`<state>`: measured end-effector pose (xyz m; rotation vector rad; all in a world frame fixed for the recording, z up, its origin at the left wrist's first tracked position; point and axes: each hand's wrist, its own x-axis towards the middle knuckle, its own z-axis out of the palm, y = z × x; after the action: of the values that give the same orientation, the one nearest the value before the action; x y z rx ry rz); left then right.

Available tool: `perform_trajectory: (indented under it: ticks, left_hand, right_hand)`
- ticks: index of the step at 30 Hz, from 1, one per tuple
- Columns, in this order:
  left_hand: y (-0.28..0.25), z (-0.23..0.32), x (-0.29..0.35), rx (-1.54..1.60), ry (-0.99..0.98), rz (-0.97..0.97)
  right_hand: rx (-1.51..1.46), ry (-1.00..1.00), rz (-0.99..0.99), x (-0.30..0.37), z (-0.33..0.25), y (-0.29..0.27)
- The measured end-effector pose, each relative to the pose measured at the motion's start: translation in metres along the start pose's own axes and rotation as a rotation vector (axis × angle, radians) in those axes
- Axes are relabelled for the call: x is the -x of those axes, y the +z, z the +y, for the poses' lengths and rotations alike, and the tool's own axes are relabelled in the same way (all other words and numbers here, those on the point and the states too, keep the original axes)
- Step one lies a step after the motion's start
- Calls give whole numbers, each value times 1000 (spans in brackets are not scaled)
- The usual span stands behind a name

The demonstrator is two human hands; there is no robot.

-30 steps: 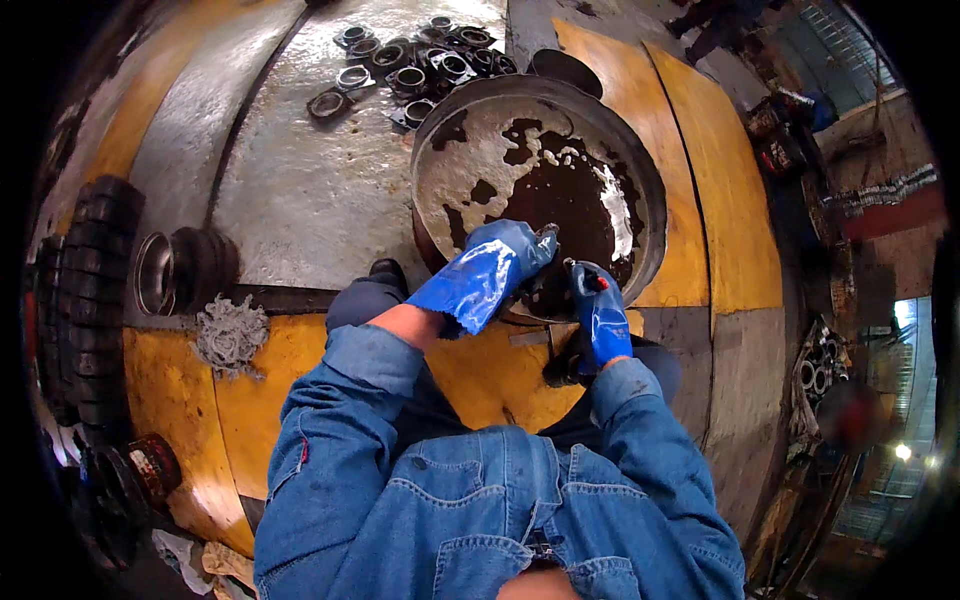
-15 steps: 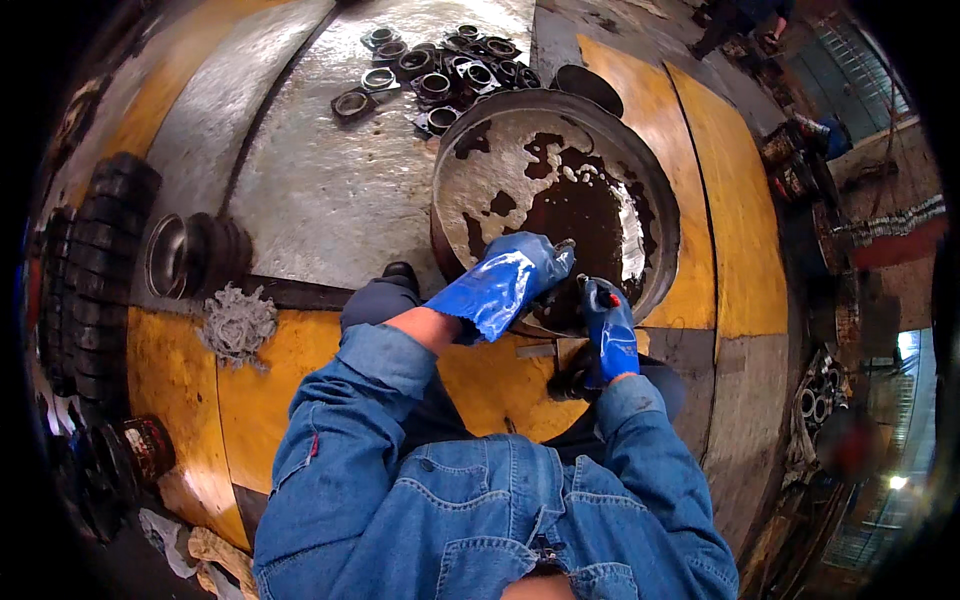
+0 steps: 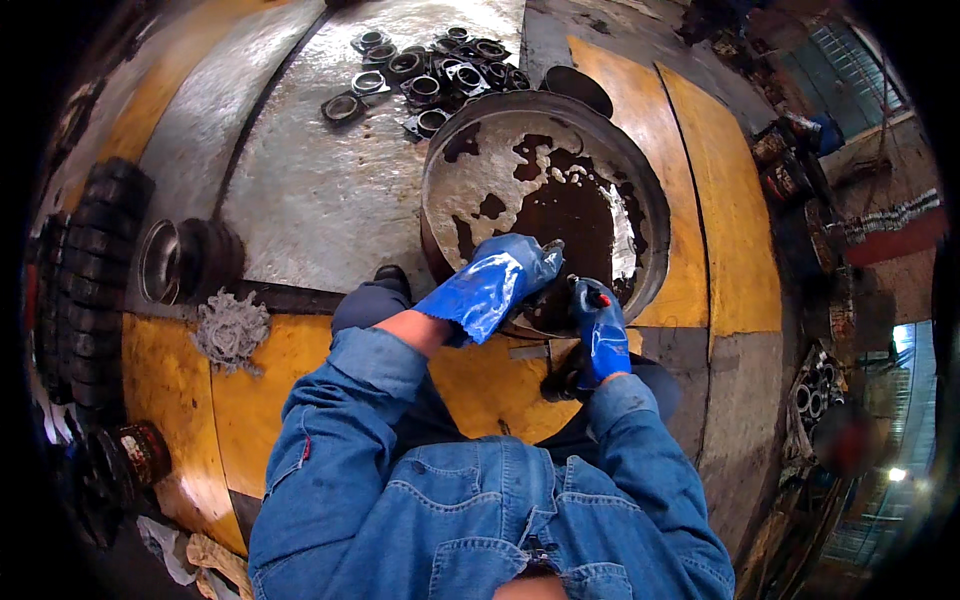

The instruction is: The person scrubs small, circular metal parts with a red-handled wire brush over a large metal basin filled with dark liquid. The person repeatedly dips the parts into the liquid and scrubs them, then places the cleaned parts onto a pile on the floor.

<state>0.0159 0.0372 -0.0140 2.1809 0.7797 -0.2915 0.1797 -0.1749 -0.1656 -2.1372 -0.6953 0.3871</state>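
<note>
Your left hand point(image 3: 515, 268), in a long glossy blue rubber glove, is over the near part of the wide round metal basin point(image 3: 655, 230), which contains dark liquid with pale foam. Your right hand point(image 3: 602, 325), in a matching blue glove, is at the near right rim. It is closed around a small dark object with a red end point(image 3: 603, 299), of which only a little shows between the fingers.

The relation which matters most is between your 2 hands: they are near each other but apart, with a narrow gap over the dark liquid. From the left grip, the red-ended object lies to the right and a little nearer to your body. The right hand is the nearer, because it has the object inside its fingers. The long axis of this object I cannot tell, as the glove covers most of it.

The right grip is pressed together on that object. The left grip has bent fingers with the back of the glove turned up, so I cannot tell if it pinches something underneath.

Beyond the basin, to the left, a pile of dark metal flange rings point(image 3: 440, 88) lies on the grey metal floor sheet point(image 3: 320, 200).
</note>
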Motion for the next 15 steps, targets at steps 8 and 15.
perform_trajectory:
  ticks: [8,15]
  left_hand:
    - [6,-5,-7,-9,14,9]
    - [1,-6,-2,34,32,-35]
  right_hand:
    - [64,-56,10,2,6,0]
    - [11,-79,18,9,-14,-2]
